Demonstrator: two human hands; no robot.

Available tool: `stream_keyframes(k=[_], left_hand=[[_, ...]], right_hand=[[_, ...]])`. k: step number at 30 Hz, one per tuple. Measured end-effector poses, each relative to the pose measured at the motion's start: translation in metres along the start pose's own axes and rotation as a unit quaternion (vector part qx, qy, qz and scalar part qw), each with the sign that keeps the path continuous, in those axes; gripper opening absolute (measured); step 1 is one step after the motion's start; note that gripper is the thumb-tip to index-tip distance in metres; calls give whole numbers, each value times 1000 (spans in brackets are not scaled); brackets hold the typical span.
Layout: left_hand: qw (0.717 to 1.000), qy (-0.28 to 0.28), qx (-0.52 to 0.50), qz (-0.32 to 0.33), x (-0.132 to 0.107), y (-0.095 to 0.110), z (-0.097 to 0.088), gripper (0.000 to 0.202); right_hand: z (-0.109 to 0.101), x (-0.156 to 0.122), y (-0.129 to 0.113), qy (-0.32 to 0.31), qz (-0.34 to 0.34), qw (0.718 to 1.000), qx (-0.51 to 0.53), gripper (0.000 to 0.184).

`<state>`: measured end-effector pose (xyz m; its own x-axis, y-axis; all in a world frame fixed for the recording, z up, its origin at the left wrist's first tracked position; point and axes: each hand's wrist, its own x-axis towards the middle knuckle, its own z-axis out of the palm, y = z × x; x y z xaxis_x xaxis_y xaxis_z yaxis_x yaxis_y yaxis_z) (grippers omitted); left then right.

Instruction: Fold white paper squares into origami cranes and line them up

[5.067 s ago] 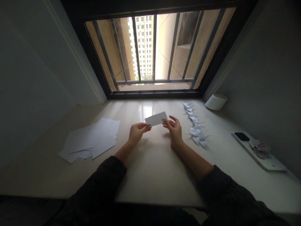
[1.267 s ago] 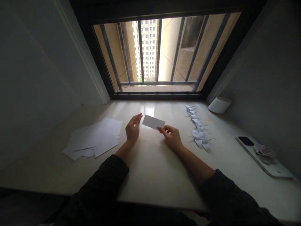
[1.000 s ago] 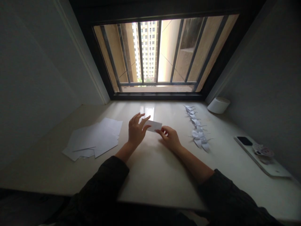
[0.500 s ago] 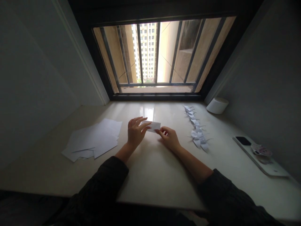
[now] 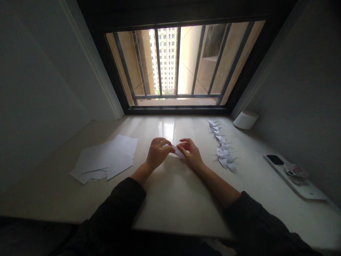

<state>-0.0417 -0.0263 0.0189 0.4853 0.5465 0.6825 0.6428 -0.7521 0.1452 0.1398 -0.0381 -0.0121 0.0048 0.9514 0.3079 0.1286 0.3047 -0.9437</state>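
A small folded piece of white paper is held just above the sill between my two hands, partly hidden by fingers. My left hand pinches its left end, thumb below and fingers curled over the top. At the paper's right end, the thumb and bent fingers of my right hand are closed on it. Right of my hands, several folded paper cranes stand in a row running toward the window. Loose white paper sheets lie in an overlapping pile on the left.
A phone with a sticker-like grip on its back lies at the right by the wall. Behind it is a white cylindrical object. A barred window with a dark frame closes off the back of the pale sill.
The paper has tilted, its right end now lower and nearer me, and less of it shows. My left fingers have curled in over it; my right fingers have lifted and shifted round its end.
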Motion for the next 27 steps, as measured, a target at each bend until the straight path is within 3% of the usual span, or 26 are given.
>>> stream_keyframes(k=[4,7,10,15,19,22,24,27], left_hand=[[1000,10,2,20,0,2,-1,11],[999,32,12,15,1,1,-2,9],[997,64,37,-23,1,-3,-3,9],[991,103,51,-72,0,-11,-7,9],[986,89,-37,-138,0,-9,-9,12],[946,94,-186,-250,0,-6,-7,18],[896,118,-286,-320,1,-7,-2,21],[823,138,-418,-360,2,-11,5,25]], right_hand=[[1,-1,2,-23,-7,999,-26,30],[-1,1,6,19,12,999,-37,29],[-5,5,11,86,33,996,9,32],[-7,8,18,83,100,984,118,39],[-7,9,14,88,103,980,148,39],[-8,9,6,65,110,976,176,40],[-8,10,1,34,126,971,202,48],[-8,9,-3,-9,115,970,213,55]])
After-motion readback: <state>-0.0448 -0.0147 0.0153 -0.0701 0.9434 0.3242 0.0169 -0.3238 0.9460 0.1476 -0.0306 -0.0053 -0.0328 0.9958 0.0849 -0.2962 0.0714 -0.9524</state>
